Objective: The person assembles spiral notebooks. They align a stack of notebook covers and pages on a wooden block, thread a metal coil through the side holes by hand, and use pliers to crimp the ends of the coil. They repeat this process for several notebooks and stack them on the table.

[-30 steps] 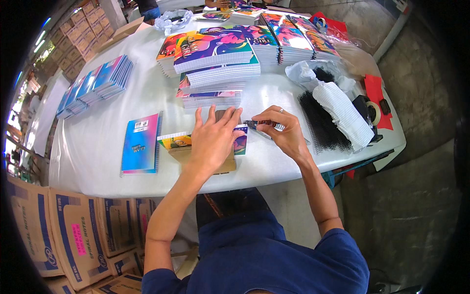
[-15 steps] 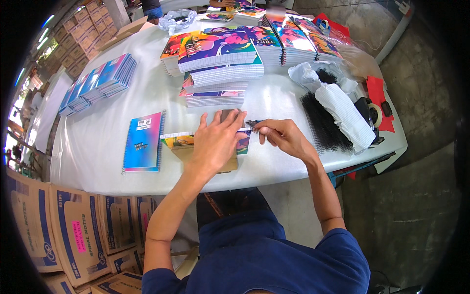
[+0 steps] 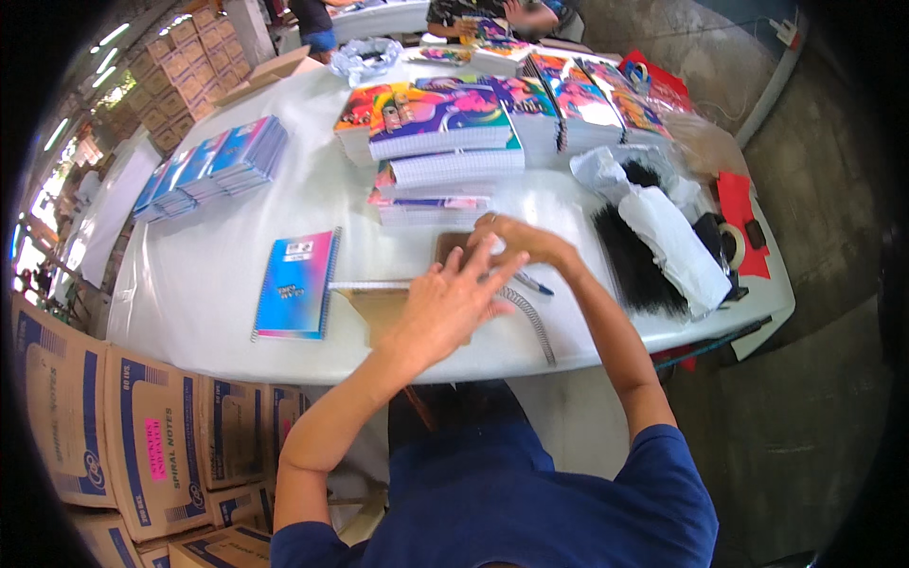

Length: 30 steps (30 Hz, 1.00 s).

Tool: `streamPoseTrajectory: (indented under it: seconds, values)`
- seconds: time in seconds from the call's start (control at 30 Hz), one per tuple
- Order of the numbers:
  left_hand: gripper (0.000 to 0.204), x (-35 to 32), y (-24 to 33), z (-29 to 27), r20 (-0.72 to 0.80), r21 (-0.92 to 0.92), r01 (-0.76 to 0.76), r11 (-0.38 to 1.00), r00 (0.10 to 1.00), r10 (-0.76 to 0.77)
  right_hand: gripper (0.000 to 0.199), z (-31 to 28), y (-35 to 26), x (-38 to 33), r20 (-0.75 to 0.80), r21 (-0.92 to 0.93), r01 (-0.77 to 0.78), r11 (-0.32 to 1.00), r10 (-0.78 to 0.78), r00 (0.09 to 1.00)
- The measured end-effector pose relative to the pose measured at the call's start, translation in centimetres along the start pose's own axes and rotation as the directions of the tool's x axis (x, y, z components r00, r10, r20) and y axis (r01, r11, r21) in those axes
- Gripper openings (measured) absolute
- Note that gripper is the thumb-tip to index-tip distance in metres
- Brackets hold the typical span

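Note:
My left hand (image 3: 443, 305) lies with fingers spread over a notebook block whose white page edge (image 3: 369, 285) shows beside it. Under that edge is a tan board (image 3: 371, 312). Just beyond, a brown block (image 3: 453, 246) lies partly covered by my hands. My right hand (image 3: 523, 240) bends inward over that block, its fingertips blurred and partly hidden. A loose wire spiral coil (image 3: 536, 327) curves from the notebook toward the table's front edge. Small dark-handled pliers (image 3: 535, 284) rest on the table by the coil. Left of my hands lies a blue and pink spiral notebook (image 3: 297, 286).
Colourful notebook stacks (image 3: 445, 123) stand beyond my hands. Blue notebooks (image 3: 213, 161) are piled at the left. At right lie black coils (image 3: 632, 256), white wrapping (image 3: 677, 251) and a tape roll (image 3: 732, 244). Cartons (image 3: 156, 445) stand below left. A co-worker's hand (image 3: 516, 13) shows at the back.
My right hand has let go of the pliers and moved left over the brown block. The coil now shows hanging loose. My left hand stays on the notebook; the whole view has shifted slightly.

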State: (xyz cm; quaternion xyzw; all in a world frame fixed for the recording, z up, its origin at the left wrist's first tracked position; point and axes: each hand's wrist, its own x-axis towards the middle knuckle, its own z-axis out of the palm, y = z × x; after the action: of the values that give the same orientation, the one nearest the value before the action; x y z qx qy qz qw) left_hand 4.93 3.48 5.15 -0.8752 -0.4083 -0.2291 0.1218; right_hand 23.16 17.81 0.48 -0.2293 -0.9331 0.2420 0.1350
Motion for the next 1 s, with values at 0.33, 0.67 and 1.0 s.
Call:
streamPoseTrajectory:
  seconds: [0.33, 0.67, 1.0]
  values:
    - [0.079, -0.6, -0.9, -0.8, 0.089, -0.128, 0.29, 0.948, 0.956, -0.28, 0.041, -3.5, -0.4, -3.0, 0.022, 0.487, -0.036, 0.873, 0.03, 0.999]
    - [0.097, -1.0, -1.7, -0.6, -0.041, -0.134, 0.297, 0.945, 0.951, -0.305, 0.049, -4.8, -3.8, -3.2, 0.164, 0.478, -0.147, 0.866, 0.076, 0.984]
    - [0.095, -1.7, -2.3, -0.9, -0.056, -0.128, 0.312, 0.941, 0.945, -0.321, 0.06, -3.0, -3.4, -2.2, 0.192, 0.394, -0.168, 0.904, 0.098, 0.976]
